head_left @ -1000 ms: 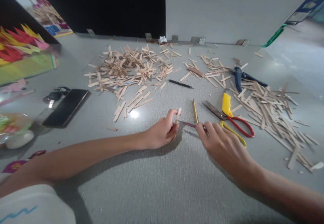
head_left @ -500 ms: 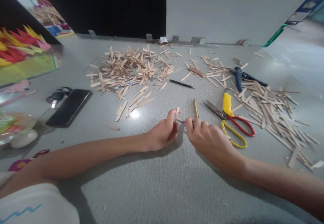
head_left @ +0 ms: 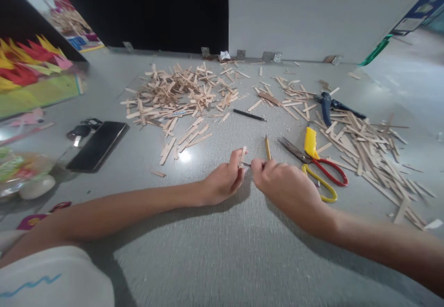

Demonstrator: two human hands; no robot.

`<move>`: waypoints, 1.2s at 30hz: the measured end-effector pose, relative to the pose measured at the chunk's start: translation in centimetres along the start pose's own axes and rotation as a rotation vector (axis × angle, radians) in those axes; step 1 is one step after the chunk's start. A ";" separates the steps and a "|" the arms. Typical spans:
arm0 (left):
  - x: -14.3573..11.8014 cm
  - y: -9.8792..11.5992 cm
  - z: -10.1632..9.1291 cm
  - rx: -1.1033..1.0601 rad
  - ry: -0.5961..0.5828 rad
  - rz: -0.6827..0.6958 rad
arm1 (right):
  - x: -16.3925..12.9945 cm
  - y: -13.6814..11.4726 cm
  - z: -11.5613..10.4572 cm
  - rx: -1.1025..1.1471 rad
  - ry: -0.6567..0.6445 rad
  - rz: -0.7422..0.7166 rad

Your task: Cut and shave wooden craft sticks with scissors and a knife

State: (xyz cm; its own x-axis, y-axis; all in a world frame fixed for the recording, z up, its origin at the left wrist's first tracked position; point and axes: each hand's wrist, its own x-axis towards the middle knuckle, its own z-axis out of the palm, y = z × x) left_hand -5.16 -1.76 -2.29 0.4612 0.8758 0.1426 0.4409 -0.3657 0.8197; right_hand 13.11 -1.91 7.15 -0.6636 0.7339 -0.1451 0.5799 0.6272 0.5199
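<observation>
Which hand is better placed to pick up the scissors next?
Probably the right hand: the scissors lie just beyond its knuckles, on its own side. The left hand pinches a short wooden stick and would have to cross over.

The table top (head_left: 215, 251) is grey with a fine woven-looking grain and a slight sheen (one bright glare spot). The sticks (head_left: 180, 89) are pale, matt bare wood. The scissors (head_left: 312, 166) pair dull metal blades with glossy red and yellow plastic handles. The phone (head_left: 97, 145) is glossy black.
</observation>
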 end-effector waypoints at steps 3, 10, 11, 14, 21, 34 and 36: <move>-0.1 0.0 0.1 0.048 0.012 0.004 | 0.0 0.3 -0.3 0.010 -0.039 0.000; 0.0 -0.8 0.4 0.039 0.060 0.095 | 1.8 2.1 2.9 0.138 -0.015 -0.132; 0.1 -0.8 0.4 0.035 0.054 0.085 | 1.6 1.7 2.6 0.138 -0.006 -0.103; 0.1 -0.6 0.3 0.053 0.030 0.063 | 0.2 -0.2 0.9 0.083 0.031 0.028; -0.1 -0.8 0.1 0.084 0.025 0.051 | 0.3 -0.1 1.6 0.092 0.028 -0.008; -0.2 -0.6 0.1 0.157 0.014 0.070 | -0.5 -0.9 0.5 0.021 0.068 0.065; -0.2 -0.7 0.2 0.134 0.015 0.107 | 0.1 0.0 1.8 0.065 0.099 0.019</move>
State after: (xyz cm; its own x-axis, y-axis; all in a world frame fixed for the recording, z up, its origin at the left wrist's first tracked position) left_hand -5.46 -1.73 -3.01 0.4999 0.8338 0.2342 0.4892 -0.4950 0.7181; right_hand 13.90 -1.37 5.60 -0.6935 0.7187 -0.0501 0.6206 0.6312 0.4652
